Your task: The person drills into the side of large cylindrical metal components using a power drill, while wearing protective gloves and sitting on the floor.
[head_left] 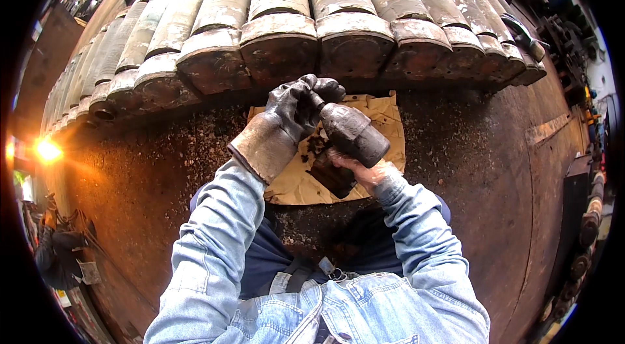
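Note:
A dark, grimy impact wrench (355,134) is held over a crumpled sheet of brown paper, its nose angled up and to the left. My right hand (364,171), bare, wraps around its handle. Below that grip shows a dark block (333,176), apparently the tool's base. My left hand (286,113) wears a dirty black glove with a tan cuff. Its fingers are curled around the front end of the wrench, hiding whatever sits on the nose. The brown paper (286,184) lies on the floor, stained and strewn with dark crumbs.
A long curved row of heavy, worn metal track-like segments (280,51) stands just beyond my hands. Flakes and debris (202,155) litter the rusty brown floor (488,214). A bright light glares at far left. Dark metal parts (589,220) line the right edge.

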{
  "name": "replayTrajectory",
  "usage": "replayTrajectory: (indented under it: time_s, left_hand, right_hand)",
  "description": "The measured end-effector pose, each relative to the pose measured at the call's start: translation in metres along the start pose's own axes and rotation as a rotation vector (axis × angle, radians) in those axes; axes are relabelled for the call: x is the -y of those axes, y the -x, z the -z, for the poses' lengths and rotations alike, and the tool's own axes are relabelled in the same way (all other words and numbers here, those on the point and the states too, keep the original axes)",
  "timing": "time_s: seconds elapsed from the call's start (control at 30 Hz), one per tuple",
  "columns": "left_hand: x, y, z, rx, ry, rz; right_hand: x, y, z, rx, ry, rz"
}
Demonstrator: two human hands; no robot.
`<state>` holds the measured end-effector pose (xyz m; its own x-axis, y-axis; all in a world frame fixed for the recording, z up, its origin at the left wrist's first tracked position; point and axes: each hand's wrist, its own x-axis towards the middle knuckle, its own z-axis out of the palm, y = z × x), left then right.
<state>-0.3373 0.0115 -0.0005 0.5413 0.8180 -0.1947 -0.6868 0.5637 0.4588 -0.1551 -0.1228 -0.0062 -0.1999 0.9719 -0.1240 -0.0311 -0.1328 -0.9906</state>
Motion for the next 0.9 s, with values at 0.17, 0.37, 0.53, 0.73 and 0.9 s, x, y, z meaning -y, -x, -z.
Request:
replayTrajectory:
  time_s: [0.17, 0.37, 0.53, 0.73, 0.9]
  left_hand:
    - [-0.004, -0.011, -0.006, -0.207, -0.885, -0.448]
    - [-0.002, -0.017, 0.035, -0.368, -0.999, -0.273]
    - [0.010, -0.003, 0.008, -0.355, -1.372, -0.239]
    - [0.007, -0.001, 0.015, -0.467, -1.547, -0.241]
    - [0.004, 0.006, -0.001, -0.413, -1.306, -0.284]
  right_hand:
    - [-0.014, -0.002, 0.004, -0.056, -0.150, -0.126]
    - [-0.005, -0.017, -0.012, -0.193, -0.280, -0.110]
    - [-0.022, -0.036, 0.010, -0.311, -0.228, -0.135]
    - [-0.033, -0.059, 0.005, -0.376, -0.249, -0.115]
    - [-0.027, -0.071, 0.011, -0.361, -0.089, -0.088]
